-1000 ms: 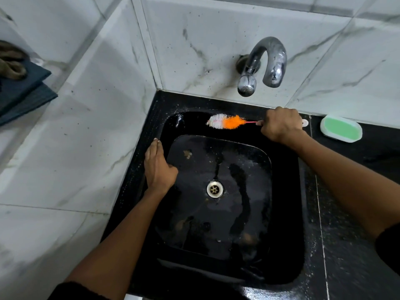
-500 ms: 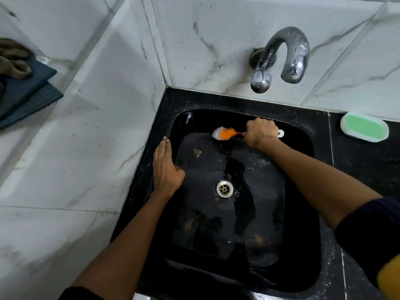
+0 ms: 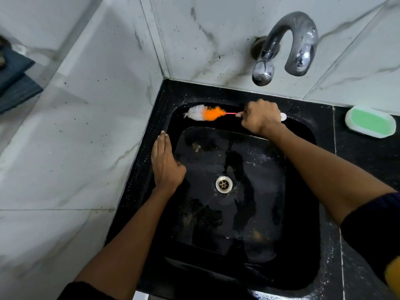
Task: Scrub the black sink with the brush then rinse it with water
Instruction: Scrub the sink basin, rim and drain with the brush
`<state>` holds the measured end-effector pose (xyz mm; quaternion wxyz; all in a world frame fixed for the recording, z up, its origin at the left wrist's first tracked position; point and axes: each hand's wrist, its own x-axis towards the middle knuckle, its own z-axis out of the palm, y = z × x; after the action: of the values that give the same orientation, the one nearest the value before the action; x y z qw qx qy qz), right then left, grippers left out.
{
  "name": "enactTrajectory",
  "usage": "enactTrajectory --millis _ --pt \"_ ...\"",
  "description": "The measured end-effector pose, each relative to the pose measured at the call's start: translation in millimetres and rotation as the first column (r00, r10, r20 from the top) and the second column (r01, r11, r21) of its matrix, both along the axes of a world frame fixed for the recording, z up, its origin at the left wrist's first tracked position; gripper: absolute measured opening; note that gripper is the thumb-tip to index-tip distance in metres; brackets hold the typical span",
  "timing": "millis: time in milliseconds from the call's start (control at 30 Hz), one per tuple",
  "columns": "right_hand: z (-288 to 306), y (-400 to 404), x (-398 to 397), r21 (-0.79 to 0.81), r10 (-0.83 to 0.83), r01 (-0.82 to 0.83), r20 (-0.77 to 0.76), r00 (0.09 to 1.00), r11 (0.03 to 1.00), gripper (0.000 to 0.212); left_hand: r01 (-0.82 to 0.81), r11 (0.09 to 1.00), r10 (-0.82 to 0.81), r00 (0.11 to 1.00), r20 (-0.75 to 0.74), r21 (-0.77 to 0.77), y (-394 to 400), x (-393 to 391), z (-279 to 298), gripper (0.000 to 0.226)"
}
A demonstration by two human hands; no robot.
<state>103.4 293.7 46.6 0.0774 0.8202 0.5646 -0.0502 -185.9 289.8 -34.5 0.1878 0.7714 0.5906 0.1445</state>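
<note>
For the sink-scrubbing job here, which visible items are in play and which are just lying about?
In play:
black sink
brush, gripped by the right hand
tap, for rinsing
left hand, resting on the sink's left edge

Lying about:
green soap in its dish
folded dark cloths

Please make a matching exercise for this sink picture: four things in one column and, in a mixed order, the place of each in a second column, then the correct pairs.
1. brush
2. drain
3. soap dish
4. tap

A. on the marble wall above the sink
B. on the black counter, right of the sink
C. in the right hand, at the back of the sink
D. in the middle of the sink floor

Pairs: 1-C, 2-D, 3-B, 4-A
</note>
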Motion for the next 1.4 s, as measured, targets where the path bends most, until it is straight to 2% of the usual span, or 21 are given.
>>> enactTrajectory --millis 100,167,267,333,400,500,567,667,767,833,900,967,1033,1167,1333,1400 --pt "-5.6 -11.8 13.5 -0.116 -0.184 0.189 0.053 0.981 0.975 0.033 0.012 1.000 -0.012 0.999 -0.044 -0.002 -1.0 -1.6 1.4 0.091" --pt "-7.7 -14.6 8.7 -0.100 -0.145 0.150 0.056 0.988 0.984 0.032 0.021 1.000 -0.022 0.997 -0.080 -0.013 -4.2 -0.9 1.2 0.092" --pt "2.8 -9.4 4.6 0.022 0.040 -0.040 0.032 0.999 0.999 0.040 0.023 0.999 -0.027 0.992 -0.124 -0.035 -12.0 4.7 1.3 0.093" --pt "12.0 -3.8 10.3 0.050 -0.013 0.011 0.045 0.999 0.999 0.041 0.019 0.997 -0.026 0.996 -0.089 -0.074 -23.9 10.0 0.5 0.089" --pt "11.5 -4.9 17.5 -0.029 -0.087 0.092 0.130 0.988 0.995 0.035 0.047 0.985 -0.049 0.999 -0.009 -0.165 -46.2 14.5 -4.3 0.082" --pt "7.7 -8.7 13.1 -0.146 -0.155 0.179 0.163 0.974 0.973 0.031 0.120 0.916 -0.090 0.991 0.094 -0.383 -92.9 19.6 -18.1 0.072" --pt "7.6 -5.2 10.7 -0.110 -0.100 0.117 0.145 0.984 0.987 0.030 0.193 0.841 -0.142 0.980 0.138 -0.505 -126.7 23.5 -22.9 0.066" --pt "14.2 -4.2 8.2 -0.010 -0.034 0.035 0.069 0.997 0.999 0.039 0.280 0.764 -0.211 0.960 0.184 -0.581 -169.8 24.5 -29.0 0.060" --pt "8.4 -11.3 13.0 -0.088 -0.103 0.112 0.100 0.990 0.990 0.036 0.281 0.725 -0.233 0.959 0.161 -0.629 -194.6 18.9 -33.8 0.064" --pt "6.1 -18.5 14.9 -0.139 -0.147 0.166 0.141 0.979 0.976 0.032 0.268 0.730 -0.239 0.962 0.133 -0.629 -198.0 14.8 -33.7 0.068" --pt "6.4 -20.0 16.8 -0.122 -0.138 0.156 0.142 0.980 0.980 0.031 0.267 0.751 -0.241 0.962 0.125 -0.604 -196.0 12.5 -32.5 0.071" --pt "9.6 -21.4 20.7 -0.075 -0.101 0.109 0.102 0.990 0.991 0.038 0.276 0.763 -0.243 0.961 0.136 -0.585 -194.5 12.0 -32.8 0.073" --pt "13.1 -25.9 28.1 -0.063 -0.127 0.132 0.085 0.988 0.989 0.044 0.283 0.769 -0.249 0.958 0.140 -0.573 -195.0 12.2 -32.7 0.073" --pt "17.7 -39.7 49.2 -0.214 -0.209 0.245 0.178 0.962 0.946 0.041 0.344 0.772 -0.323 0.936 0.136 -0.534 -205.5 13.0 -33.0 0.071" --pt "40.5 -28.3 45.9 -0.083 -0.009 0.022 0.151 0.989 0.996 0.047 0.456 0.731 -0.451 0.881 0.143 -0.508 -214.4 13.4 -31.2 0.070" --pt "43.4 -30.3 49.6 -0.112 -0.043 0.067 0.204 0.978 0.991 0.047 0.470 0.722 -0.469 0.872 0.140 -0.509 -214.0 14.1 -29.5 0.071"
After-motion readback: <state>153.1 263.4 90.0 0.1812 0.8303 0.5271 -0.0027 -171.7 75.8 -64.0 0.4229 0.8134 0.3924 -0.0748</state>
